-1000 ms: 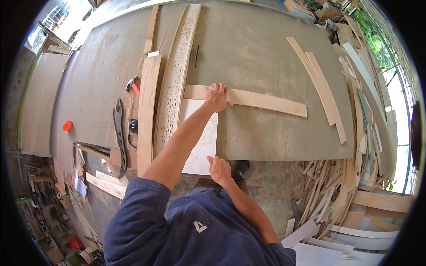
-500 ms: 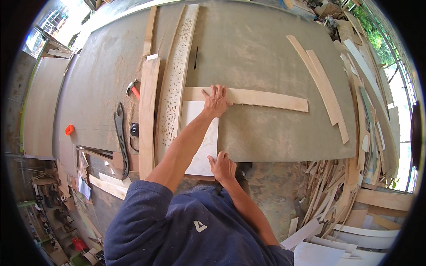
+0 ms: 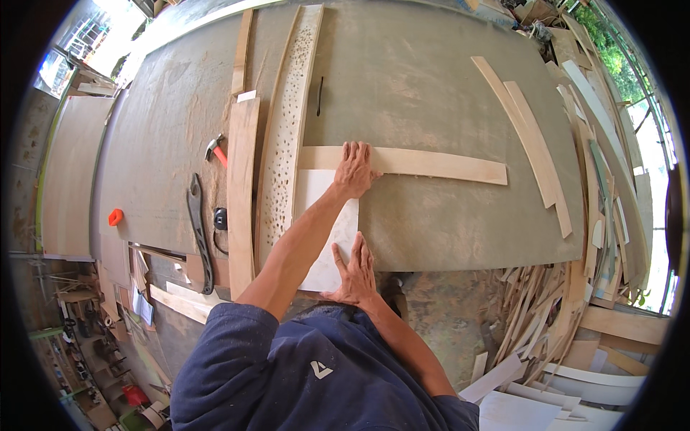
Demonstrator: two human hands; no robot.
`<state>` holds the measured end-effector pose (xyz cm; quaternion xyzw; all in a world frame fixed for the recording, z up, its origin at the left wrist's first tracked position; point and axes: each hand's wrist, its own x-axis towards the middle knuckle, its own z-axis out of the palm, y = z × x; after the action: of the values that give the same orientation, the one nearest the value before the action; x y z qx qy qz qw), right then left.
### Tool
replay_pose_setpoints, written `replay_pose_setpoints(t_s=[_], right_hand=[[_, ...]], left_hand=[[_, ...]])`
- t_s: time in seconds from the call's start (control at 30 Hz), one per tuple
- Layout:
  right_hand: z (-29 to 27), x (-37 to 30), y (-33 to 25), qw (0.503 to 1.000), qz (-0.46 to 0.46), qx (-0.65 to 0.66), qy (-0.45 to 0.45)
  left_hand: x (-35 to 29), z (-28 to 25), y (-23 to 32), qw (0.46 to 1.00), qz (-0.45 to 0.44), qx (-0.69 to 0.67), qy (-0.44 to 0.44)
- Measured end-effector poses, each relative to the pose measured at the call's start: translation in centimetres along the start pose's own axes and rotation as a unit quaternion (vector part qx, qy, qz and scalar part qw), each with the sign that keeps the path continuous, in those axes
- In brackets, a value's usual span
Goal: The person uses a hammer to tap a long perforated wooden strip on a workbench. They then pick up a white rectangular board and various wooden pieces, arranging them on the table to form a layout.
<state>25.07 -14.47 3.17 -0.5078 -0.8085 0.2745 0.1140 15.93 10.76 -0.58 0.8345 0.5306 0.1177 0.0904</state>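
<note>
My left hand [image 3: 354,171] lies across a pale wooden strip [image 3: 438,165], its fingers flat towards the far edge and the thumb out to the right. A white rectangular board [image 3: 314,197] sits against the near side of that strip, partly hidden under my left forearm. On the board's near right part rests my right hand [image 3: 353,274], fingers stretched and thumb apart. Both the strip and the board have their left ends next to a long pale rail dotted with holes [image 3: 280,158].
Left of the rail lie a long plank [image 3: 244,165], a red-handled hammer [image 3: 215,149], a black tape measure [image 3: 220,218], a dark wrench-like tool [image 3: 198,230] and an orange block [image 3: 115,217]. Two wooden strips [image 3: 528,144] lie right on the grey worktable [image 3: 417,79]. Scrap wood [image 3: 532,316] is heaped beyond.
My right hand has gone from curled at the white board's right edge to spread flat on it. The left hand's fingers have drawn together on the strip. The view has shifted slightly.
</note>
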Motion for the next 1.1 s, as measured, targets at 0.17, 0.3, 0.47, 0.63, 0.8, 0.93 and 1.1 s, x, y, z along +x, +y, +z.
replay_pose_setpoints(t_s=[0.17,0.3,0.47,0.63,0.8,0.93,1.1], right_hand=[[0.7,0.9,0.6,0.999,-0.006,0.025,0.021],[1.0,2.5,1.6,0.998,-0.017,0.039,0.037],[0.4,4.7,2.3,0.999,-0.029,0.024,0.033],[-1.0,6.8,2.7,0.998,-0.029,0.017,0.047],[-2.1,9.1,3.2,0.999,-0.030,0.014,0.035],[-2.7,10.5,3.6,0.999,-0.028,0.019,0.041],[-3.2,11.9,4.0,0.999,-0.020,0.020,0.030]], left_hand=[[0.7,-0.8,-0.3,1.000,-0.012,0.010,-0.019],[2.3,-0.5,-1.1,1.000,0.002,0.021,0.014],[4.2,-0.6,-2.0,1.000,-0.007,-0.009,-0.025],[6.1,-0.6,-2.5,0.998,-0.006,0.066,-0.004],[9.0,-0.6,-3.2,0.988,-0.023,0.141,-0.066],[10.8,-0.7,-3.8,0.985,-0.030,0.140,-0.097],[12.3,-0.2,-5.0,0.987,-0.036,0.116,-0.106]])
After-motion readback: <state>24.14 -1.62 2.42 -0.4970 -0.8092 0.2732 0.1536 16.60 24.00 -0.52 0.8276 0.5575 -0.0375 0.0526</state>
